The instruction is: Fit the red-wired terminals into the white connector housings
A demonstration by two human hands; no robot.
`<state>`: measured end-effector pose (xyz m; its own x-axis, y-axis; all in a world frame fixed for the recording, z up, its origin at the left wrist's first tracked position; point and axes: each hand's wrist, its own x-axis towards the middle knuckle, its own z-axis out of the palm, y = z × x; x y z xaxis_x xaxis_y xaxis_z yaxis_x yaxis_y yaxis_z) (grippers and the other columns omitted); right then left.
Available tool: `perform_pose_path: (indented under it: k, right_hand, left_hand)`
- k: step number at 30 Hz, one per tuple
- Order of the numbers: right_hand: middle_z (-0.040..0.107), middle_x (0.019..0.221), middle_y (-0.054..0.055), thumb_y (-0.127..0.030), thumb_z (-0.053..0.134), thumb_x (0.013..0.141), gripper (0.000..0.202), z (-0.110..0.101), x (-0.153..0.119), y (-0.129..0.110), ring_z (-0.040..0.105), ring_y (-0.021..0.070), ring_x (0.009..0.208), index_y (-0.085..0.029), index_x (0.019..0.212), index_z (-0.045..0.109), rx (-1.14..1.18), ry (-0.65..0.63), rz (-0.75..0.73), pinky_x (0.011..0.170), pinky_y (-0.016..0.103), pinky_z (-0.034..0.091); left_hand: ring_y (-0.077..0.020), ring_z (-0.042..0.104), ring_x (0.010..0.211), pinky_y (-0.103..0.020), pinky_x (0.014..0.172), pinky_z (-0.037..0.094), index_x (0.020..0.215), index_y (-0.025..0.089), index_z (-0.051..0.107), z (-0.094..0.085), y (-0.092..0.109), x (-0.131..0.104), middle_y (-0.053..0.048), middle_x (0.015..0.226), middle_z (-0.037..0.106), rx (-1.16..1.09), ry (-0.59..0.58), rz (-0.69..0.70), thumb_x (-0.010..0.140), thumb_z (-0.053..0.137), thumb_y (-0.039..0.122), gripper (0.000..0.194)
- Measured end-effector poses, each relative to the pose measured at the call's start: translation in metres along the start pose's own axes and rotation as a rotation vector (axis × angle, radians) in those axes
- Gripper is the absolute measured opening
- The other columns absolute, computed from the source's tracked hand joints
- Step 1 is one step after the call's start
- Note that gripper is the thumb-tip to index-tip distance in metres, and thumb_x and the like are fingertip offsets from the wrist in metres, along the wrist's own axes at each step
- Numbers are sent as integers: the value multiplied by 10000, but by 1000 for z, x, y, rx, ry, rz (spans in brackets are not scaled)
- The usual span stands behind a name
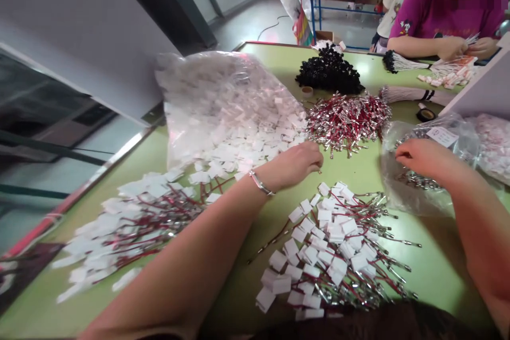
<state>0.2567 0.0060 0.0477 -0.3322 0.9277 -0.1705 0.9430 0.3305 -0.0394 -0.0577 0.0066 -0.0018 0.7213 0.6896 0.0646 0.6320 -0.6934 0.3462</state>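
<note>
My left hand point(298, 163), with a bracelet at the wrist, is closed in a pinch just in front of a heap of red wires with shiny metal ends point(348, 119). A tiny bit shows below its fingertips, too small to name. My right hand point(424, 156) is over an open clear bag point(392, 183) of small metal parts point(422, 180), its fingers curled together; what they hold, if anything, is hidden. Between my arms lies a pile of red wires with white connectors point(337, 226) and metal ends. A similar pile point(131, 223) lies left of my left forearm.
A large clear bag point(223, 95) spills white connectors across the green table point(438, 260). Farther back are black parts point(329, 71), a tape roll point(425, 113) and bundled white wires point(418, 95). Opposite, a person in a purple shirt point(422, 10) handles white wires.
</note>
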Motion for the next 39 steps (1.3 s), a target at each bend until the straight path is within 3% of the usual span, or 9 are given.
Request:
perform_pose_path:
  k: [6,10,14,18,21,25,31,35,39]
  right_hand:
    - [699,897,66,-225,560,782,188,6,6,13,597,189,706,-223,910,699,-190,-119,64,550,277,337]
    - [690,873,74,-183,495,829,218,5,11,10,608,207,756,-207,899,700,-177,3,107,625,293,382]
    - [654,970,101,-208,481,873,238,13,17,12,600,213,838,-184,982,691,-224,106,21,658,287,384]
    - [640,926,111,-228,445,897,253,22,18,9,592,227,849,-167,869,689,-261,131,-54,616,292,358]
    - [650,851,92,-237,443,881,225,22,14,-7,582,205,730,-170,890,657,-155,228,-71,595,302,352]
    - [623,662,16,-247,466,853,159,22,1,-46,520,146,563,-190,877,613,276,303,-116,571,278,359]
    - [650,739,23,-247,460,876,178,31,-9,-80,550,147,648,-206,837,629,515,340,-254,615,275,398]
    - [669,804,25,-237,462,889,193,29,-8,-72,566,146,708,-220,869,653,535,258,-323,663,279,422]
    - [599,641,-11,-232,495,855,185,25,-8,-66,502,122,595,-206,728,627,585,40,-287,561,254,386]
  left_hand:
    - [-198,514,893,-370,860,419,801,158,565,9,29,17,-77,885,596,-90,198,-74,910,435,206,176]
    - [-134,548,739,-287,718,453,863,176,527,8,45,16,-28,802,604,-399,387,-207,890,442,182,89]
    - [-101,506,593,-241,578,421,870,188,520,10,50,18,3,683,579,-655,399,-368,869,460,189,60]
    - [-91,465,533,-237,526,393,865,181,569,15,50,20,-8,667,588,-863,340,-464,890,449,258,145]
    - [-92,474,557,-234,533,384,780,176,600,17,52,19,-5,652,580,-807,324,-455,870,495,301,186]
    - [-94,468,580,-238,559,382,698,169,598,19,57,18,10,619,541,-688,288,-360,862,491,325,250]
    - [-101,476,615,-250,587,389,685,168,590,23,59,17,4,641,547,-529,257,-238,897,426,307,302]
    - [-116,521,651,-260,619,413,764,179,610,22,56,14,-8,691,602,-387,235,-162,936,382,315,316]
    - [-160,566,728,-292,631,398,887,177,642,18,61,12,-50,793,653,10,79,-49,932,389,235,263]
